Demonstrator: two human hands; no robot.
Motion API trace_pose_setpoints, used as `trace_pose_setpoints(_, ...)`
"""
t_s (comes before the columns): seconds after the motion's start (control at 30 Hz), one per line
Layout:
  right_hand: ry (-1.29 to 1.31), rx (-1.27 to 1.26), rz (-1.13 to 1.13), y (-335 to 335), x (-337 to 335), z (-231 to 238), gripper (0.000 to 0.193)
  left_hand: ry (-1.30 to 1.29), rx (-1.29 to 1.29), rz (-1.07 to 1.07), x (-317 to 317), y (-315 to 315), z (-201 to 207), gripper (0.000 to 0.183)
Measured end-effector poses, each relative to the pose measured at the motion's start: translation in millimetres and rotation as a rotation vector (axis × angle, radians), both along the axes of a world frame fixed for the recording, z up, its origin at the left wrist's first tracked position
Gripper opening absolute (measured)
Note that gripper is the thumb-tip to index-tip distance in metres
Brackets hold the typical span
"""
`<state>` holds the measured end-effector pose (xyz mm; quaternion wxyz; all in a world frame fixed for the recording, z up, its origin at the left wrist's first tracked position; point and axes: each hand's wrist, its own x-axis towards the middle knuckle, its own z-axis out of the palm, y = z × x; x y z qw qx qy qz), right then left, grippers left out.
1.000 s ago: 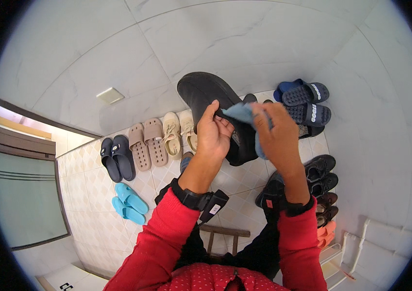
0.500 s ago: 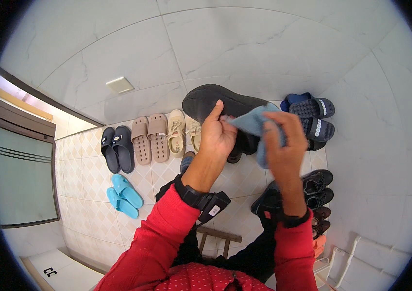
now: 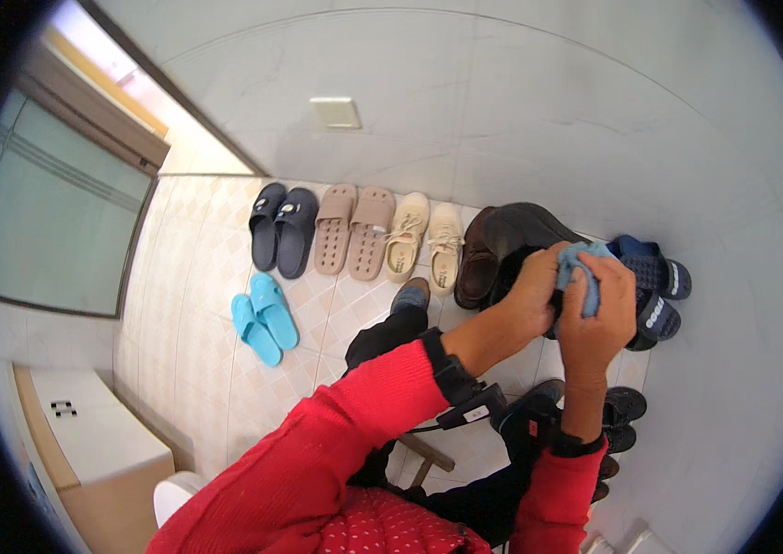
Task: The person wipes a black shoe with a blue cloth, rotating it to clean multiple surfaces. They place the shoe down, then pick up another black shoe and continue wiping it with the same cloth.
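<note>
One black shoe [image 3: 539, 227] is in hand right now, over toward the far right, in front of the wall [image 3: 557, 111]. The left hand [image 3: 531, 288] is closed on its near edge, fingers mostly tucked out of sight. The right hand [image 3: 603, 312] has a blue cloth [image 3: 579, 282] bunched in curled fingers, right up against the left hand. Can't tell how much of the cloth actually touches the shoe.

Along the far wall, left to right: navy slides [image 3: 295, 231], tan slides [image 3: 372, 233], cream sneakers [image 3: 407, 237], then a brown shoe [image 3: 474, 263] partly behind the held one. Turquoise slippers [image 3: 267, 314] lie nearer, on the left. Blue slides [image 3: 659, 316] sit just right of the cloth, and a dark pair [image 3: 625, 406] is nearer on that side.

Container-wise, there's a white and tan cabinet [image 3: 101, 429] at near left, but its inside is hidden. The left foot fills a blue-grey shoe [image 3: 412, 294]. A wooden stool [image 3: 428, 451] pokes out between the legs.
</note>
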<state>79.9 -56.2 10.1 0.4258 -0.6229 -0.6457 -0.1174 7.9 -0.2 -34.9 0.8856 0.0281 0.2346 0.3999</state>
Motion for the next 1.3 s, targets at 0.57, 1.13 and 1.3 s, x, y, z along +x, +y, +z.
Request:
trace_pose_setpoints(0.57, 0.341, -0.054, -0.201, -10.9, 39.4, 1.3, 0.009, -0.080, -0.073, 0.199, -18.4, 18.3, 16.2, 0.024)
trace_pose_setpoints(1.13, 0.137, -0.148, -0.038, -15.2, 31.8, 6.2, 0.013, -0.073, -0.047, 0.115, -16.8, 17.4, 13.0, 0.031)
trace_pose_setpoints(1.3, 0.413, 0.091, -0.176, -10.5, 41.9, 9.6, 0.011, -0.056, -0.045, 0.018, -12.7, 13.4, 16.5, 0.032)
